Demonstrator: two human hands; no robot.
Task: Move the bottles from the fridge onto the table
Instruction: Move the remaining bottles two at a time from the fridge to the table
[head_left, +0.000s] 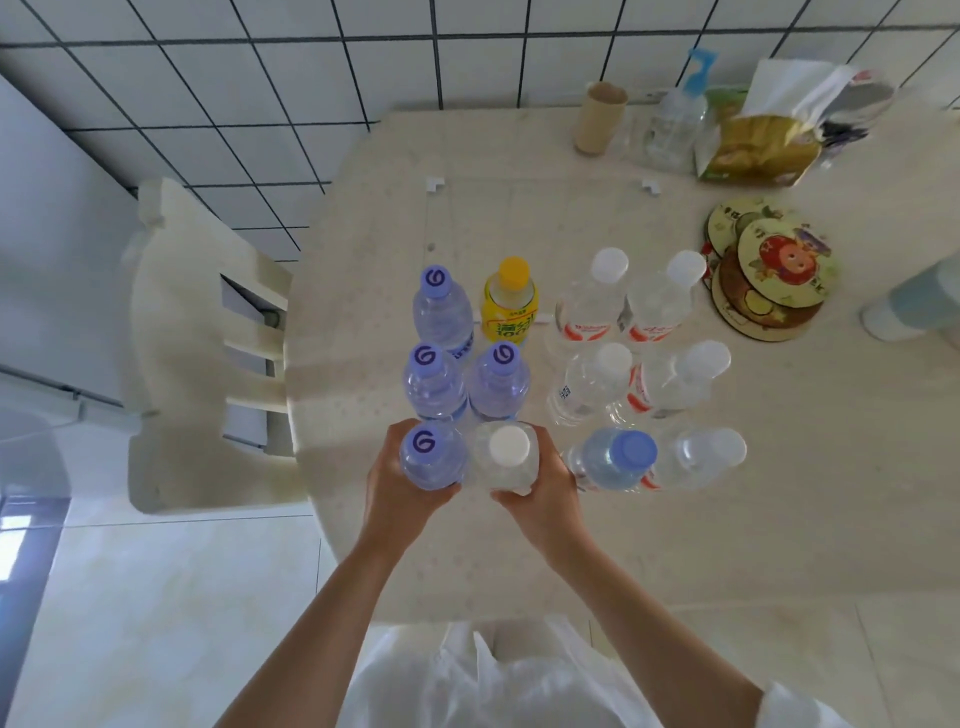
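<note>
Both grips are grasping upright bottles at the table's (675, 545) near edge: left grip (397, 486) clutching the purple-capped bottle (431, 457), right grip (540, 491) clutching the white-capped bottle (506, 457) just beside it.

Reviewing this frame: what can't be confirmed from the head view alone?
- Whether the two held bottles already stand on the table: the left hand and right hand and the bottle bodies hide their bases.
- The fridge: only a white panel at the left edge, cut off.
- Bottle label text: too small and blurred.
- The pale blue object at the right edge: cut off, unidentifiable.
</note>
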